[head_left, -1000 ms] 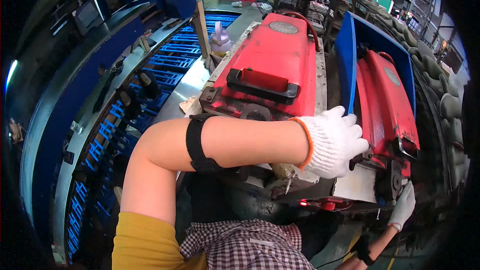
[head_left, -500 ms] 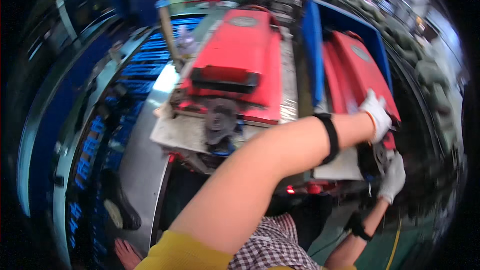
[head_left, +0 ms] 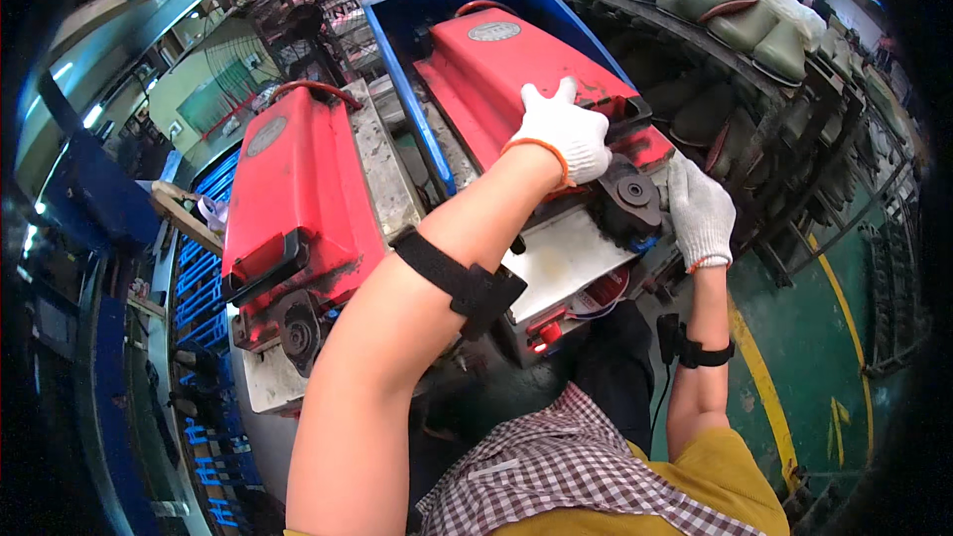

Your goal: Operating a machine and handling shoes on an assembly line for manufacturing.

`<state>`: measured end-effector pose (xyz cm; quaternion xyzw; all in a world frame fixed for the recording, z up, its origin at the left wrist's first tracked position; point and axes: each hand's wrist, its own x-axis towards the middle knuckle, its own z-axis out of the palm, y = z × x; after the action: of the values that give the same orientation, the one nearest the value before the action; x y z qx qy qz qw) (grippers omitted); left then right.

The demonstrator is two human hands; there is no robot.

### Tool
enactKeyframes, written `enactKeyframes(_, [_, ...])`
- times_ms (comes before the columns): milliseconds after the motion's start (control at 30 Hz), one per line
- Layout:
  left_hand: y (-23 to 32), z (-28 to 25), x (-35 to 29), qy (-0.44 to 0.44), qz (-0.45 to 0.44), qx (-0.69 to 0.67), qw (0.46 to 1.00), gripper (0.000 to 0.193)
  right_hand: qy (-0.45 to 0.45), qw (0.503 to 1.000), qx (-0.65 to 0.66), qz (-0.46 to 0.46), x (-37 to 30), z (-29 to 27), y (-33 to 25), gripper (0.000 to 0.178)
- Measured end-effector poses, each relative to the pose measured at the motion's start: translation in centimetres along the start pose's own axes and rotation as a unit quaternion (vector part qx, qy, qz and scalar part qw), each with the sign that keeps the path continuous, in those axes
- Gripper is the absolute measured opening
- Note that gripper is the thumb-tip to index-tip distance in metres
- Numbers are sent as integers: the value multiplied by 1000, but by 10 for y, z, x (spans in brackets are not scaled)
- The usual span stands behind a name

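While left hand (head_left: 566, 134) lies on red cover (head_left: 481, 79), fingers (head_left: 564, 97) partly splayed, right hand (head_left: 701, 213) beside it, grip unclear

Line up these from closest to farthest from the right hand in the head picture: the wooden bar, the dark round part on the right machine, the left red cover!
1. Dark round part: just left of the right hand.
2. Left red cover: well over to the left.
3. Wooden bar: farthest left, past that cover.
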<state>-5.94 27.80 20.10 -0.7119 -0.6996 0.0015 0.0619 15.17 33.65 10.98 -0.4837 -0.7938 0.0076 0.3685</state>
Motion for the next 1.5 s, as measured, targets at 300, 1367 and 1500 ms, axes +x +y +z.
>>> enactKeyframes(300, [10,6,-4,85,-35,-6,996,46,11,1000,-7,-12,1,2,3,39])
enactKeyframes(1367, [21,7,-12,65,-117,-77,988,52,-55,991,121,-3,5,32,42,39])
enactKeyframes(1500, [21,10,-7,64,-125,-70,988,53,-43,990,136,6,8,41,53,41])
